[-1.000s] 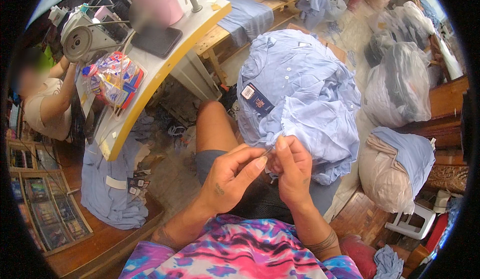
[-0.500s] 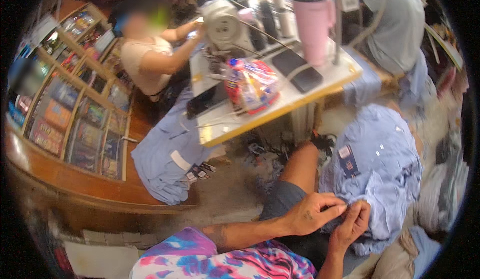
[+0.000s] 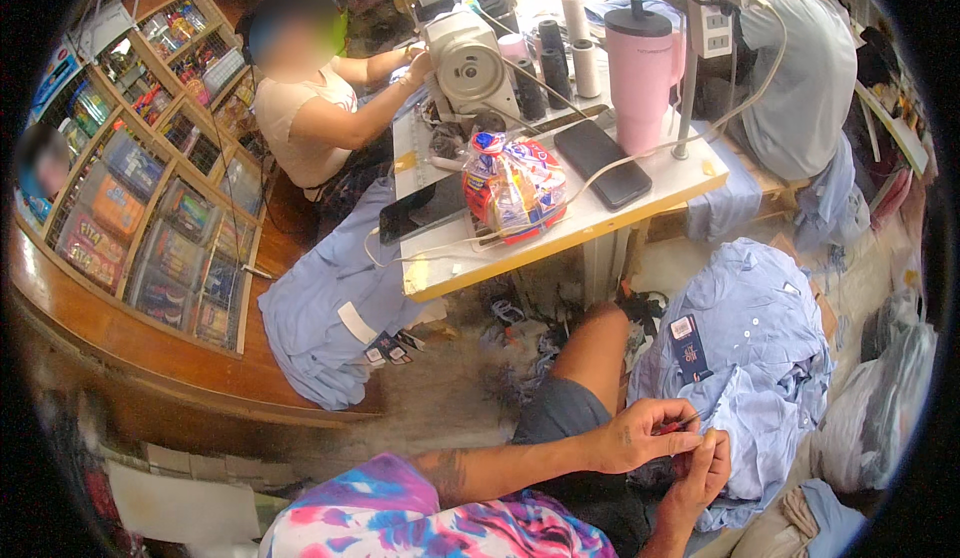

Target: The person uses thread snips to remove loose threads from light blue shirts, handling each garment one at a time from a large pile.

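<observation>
My left hand (image 3: 650, 438) is closed, its fingers curled around a small red tool (image 3: 676, 426) with a thin dark point; its exact kind is too small to tell. Beside it, thumb-side close, my right hand (image 3: 704, 470) is pinched; whatever lies between its fingertips is hidden. Both hands are over my lap at the near edge of a heaped light blue buttoned shirt (image 3: 765, 343). A dark blue hang tag (image 3: 689, 349) lies on that shirt, just beyond my fingers.
Ahead stands a white table (image 3: 440, 274) with a sewing machine (image 3: 470, 70), thread cones (image 3: 586, 68), a pink tumbler (image 3: 640, 88), phones and a bread bag (image 3: 512, 190). More blue garments (image 3: 325, 303) lie left on a wooden bench. Two people sit nearby; plastic-wrapped bundles (image 3: 880, 403) are at right.
The view has shifted slightly, and the picture is sharper. My left fingers have curled more, and the red tool now shows in them. Both hands remain close together by the shirt.
</observation>
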`<state>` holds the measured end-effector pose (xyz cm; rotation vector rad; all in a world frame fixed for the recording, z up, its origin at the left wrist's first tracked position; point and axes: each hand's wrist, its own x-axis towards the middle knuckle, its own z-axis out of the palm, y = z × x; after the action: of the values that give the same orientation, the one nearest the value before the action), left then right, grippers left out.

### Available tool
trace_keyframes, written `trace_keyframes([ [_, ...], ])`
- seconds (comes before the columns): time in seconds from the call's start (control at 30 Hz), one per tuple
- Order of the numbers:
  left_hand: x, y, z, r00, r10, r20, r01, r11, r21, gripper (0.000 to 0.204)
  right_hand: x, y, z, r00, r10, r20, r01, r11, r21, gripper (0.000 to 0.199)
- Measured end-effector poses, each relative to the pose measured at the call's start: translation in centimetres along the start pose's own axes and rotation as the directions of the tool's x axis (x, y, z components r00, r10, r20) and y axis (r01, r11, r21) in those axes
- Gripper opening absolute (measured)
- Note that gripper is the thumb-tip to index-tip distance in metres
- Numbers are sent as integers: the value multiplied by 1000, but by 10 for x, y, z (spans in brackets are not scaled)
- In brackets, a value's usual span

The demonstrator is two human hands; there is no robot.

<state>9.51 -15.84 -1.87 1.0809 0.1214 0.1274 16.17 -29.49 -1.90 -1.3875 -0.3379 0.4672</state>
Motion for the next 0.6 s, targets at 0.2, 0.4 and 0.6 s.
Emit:
trace_keyframes([
  [0.2, 4, 3, 26, 984, -170, 45, 171, 985, -33, 21, -10, -28, -4, 978, 164, -127, -128, 958, 257, 26],
  [0.4, -5, 9, -16, 975, -178, -132, 146, 965, -219, 13, -1, -45, -30, 971, 188, 151, -241, 781, 577, 25],
  [0.6, -3, 48, 28, 979, -203, -11, 200, 972, -126, 15, -20, -49, -17, 994, 110, -3, -106, 965, 239, 14],
])
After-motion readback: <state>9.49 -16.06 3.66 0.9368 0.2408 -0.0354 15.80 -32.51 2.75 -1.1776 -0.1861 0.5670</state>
